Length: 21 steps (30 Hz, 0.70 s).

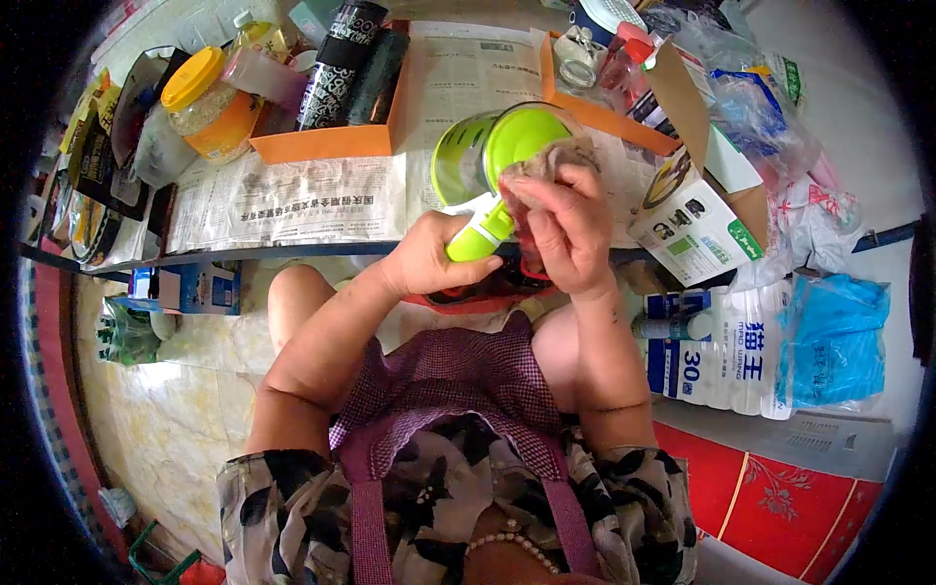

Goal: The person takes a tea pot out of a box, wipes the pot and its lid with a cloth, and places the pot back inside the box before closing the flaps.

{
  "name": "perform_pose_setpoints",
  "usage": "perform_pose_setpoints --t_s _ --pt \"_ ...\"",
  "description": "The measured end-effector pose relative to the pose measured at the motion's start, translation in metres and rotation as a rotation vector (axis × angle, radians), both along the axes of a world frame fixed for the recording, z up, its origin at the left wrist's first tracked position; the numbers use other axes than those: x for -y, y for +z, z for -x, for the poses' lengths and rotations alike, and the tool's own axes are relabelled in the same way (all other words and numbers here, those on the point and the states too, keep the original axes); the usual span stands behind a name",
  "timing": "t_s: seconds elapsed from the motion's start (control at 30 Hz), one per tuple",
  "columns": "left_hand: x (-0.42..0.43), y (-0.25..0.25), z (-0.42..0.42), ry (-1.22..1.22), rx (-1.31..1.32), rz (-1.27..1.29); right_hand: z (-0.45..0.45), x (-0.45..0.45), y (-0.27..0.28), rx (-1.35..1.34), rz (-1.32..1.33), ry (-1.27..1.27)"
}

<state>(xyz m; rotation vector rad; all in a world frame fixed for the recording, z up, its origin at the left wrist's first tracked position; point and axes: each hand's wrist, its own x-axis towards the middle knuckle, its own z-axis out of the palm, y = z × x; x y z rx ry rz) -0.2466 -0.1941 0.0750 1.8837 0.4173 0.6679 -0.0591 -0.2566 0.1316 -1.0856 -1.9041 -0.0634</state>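
Note:
My left hand [434, 252] is wrapped round the lime-green and white handle of a round appliance [475, 239] with a clear body and green discs; its exact kind I cannot make out. It is held up over the near edge of the newspaper-covered shelf [292, 200]. In my right hand [570, 234] is a crumpled greyish-brown rag [565, 156], pinched between thumb and fingers against the appliance's right side. The rag and fingers hide part of that side. Below my hands, between my knees, a red and black thing [478, 291] shows only partly.
An orange box [322, 148] holding dark cylinders stands at the back left, beside a yellow-lidded jar [210, 107]. To the right are another open box [697, 224], plastic bags [770, 127] and a large white bottle pack [721, 356]. A blue box [210, 288] sits below the shelf.

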Motion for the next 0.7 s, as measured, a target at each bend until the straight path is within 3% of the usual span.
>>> perform_pose_setpoints --t_s 0.13,0.33,0.63,0.7 --pt "0.0 0.003 -0.003 0.027 0.046 -0.026 -0.003 -0.007 -0.004 0.126 -0.088 -0.129" --pt "-0.002 -0.006 -0.004 0.006 -0.013 -0.04 -0.013 -0.015 -0.007 0.015 -0.049 -0.253" --pt "0.0 -0.003 -0.004 0.016 0.06 0.061 0.001 -0.003 -0.004 0.152 0.038 0.097" --pt "-0.001 0.001 -0.001 0.017 0.011 0.018 0.003 -0.001 -0.001 0.196 0.011 -0.029"
